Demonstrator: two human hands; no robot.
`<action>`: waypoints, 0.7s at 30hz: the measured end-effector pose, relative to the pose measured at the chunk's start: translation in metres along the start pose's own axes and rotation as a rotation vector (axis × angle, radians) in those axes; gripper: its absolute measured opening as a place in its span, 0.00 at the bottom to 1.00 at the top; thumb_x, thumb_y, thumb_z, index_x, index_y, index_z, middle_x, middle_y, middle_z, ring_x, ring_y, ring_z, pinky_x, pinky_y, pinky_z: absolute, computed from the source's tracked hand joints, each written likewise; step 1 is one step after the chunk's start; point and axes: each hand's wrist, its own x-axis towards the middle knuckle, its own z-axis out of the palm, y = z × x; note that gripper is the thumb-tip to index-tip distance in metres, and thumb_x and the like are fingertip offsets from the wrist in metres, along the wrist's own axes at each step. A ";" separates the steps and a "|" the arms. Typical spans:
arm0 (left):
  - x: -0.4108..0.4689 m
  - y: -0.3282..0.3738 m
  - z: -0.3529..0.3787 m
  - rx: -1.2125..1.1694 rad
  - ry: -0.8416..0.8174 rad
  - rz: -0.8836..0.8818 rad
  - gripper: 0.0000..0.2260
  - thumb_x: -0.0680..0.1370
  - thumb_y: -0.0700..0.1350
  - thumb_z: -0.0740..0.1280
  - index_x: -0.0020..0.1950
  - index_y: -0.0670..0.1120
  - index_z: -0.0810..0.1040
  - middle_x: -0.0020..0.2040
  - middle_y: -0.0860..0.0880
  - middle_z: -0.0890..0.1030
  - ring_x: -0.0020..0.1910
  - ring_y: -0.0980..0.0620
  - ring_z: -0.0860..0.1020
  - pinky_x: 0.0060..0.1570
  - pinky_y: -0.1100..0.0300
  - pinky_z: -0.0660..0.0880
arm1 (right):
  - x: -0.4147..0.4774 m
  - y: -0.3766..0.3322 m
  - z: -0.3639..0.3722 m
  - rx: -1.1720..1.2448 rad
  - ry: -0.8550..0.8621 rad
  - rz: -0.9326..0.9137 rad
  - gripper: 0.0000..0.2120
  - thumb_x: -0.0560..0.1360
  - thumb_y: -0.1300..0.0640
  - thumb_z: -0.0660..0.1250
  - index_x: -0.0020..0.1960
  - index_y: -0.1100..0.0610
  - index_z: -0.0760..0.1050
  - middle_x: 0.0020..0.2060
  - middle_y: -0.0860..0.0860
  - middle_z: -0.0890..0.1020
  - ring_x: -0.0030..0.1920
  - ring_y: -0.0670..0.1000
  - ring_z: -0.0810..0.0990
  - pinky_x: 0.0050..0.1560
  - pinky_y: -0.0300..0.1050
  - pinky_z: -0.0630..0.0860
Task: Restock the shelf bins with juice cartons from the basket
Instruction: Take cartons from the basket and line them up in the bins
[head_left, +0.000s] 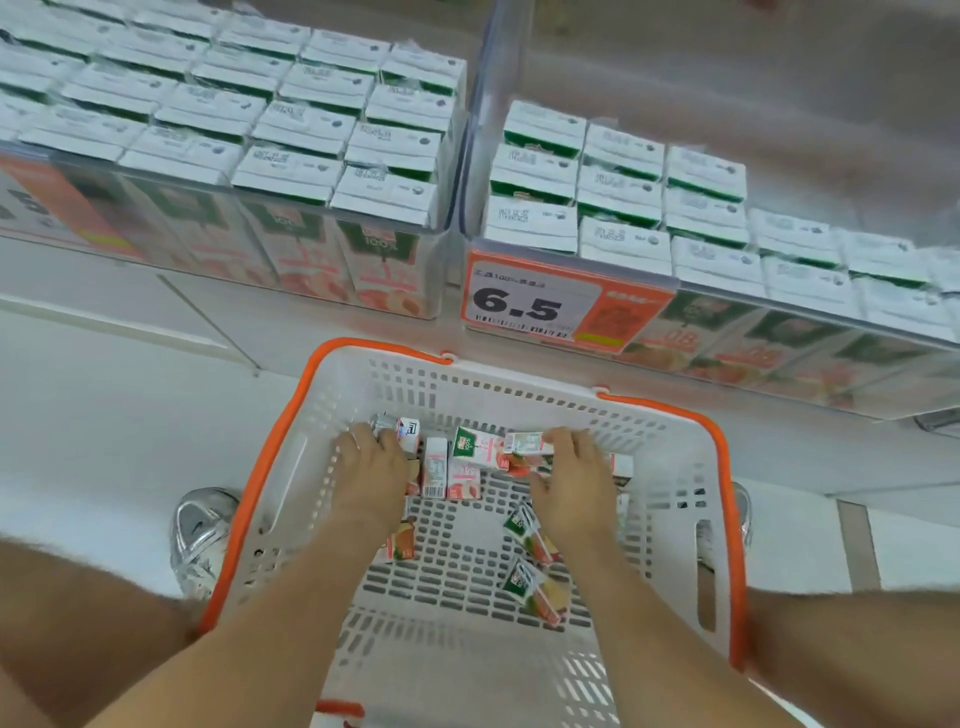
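Now: left hand (371, 475) and right hand (571, 486) down in the basket (524, 395), each grip clamped on a juice carton (522, 442).
Handling: probably light, stiff, slick; take the flat sides gently.

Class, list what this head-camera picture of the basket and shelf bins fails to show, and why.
Head view:
- Cartons beneath left hand and right hand: covered by them; grip unclear.
- Right bin: cut off by right edge.
- Print on carton tops: blurred, too small.

Inside the basket (524, 387), the left hand (371, 467) grips a juice carton (410, 434), the right hand (569, 470) a second carton (522, 443).
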 end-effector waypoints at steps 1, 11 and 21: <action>0.002 0.002 -0.003 -0.040 0.002 -0.004 0.24 0.78 0.38 0.69 0.72 0.39 0.67 0.66 0.41 0.70 0.68 0.39 0.71 0.67 0.49 0.72 | 0.001 -0.001 0.002 -0.008 0.013 -0.004 0.21 0.72 0.57 0.79 0.63 0.54 0.76 0.56 0.54 0.79 0.54 0.58 0.79 0.52 0.55 0.78; 0.007 -0.011 0.000 -0.383 0.095 -0.107 0.24 0.77 0.34 0.68 0.70 0.45 0.65 0.65 0.43 0.74 0.61 0.45 0.78 0.59 0.57 0.74 | 0.011 -0.007 -0.013 0.184 -0.196 0.033 0.18 0.76 0.46 0.76 0.61 0.54 0.78 0.56 0.50 0.79 0.54 0.53 0.81 0.51 0.47 0.78; -0.038 -0.039 -0.021 -1.082 0.562 -0.133 0.08 0.79 0.38 0.68 0.57 0.46 0.78 0.38 0.43 0.81 0.37 0.46 0.77 0.43 0.49 0.71 | -0.010 -0.055 -0.100 0.343 -0.135 -0.272 0.21 0.77 0.41 0.71 0.66 0.48 0.77 0.57 0.50 0.83 0.52 0.54 0.83 0.53 0.52 0.81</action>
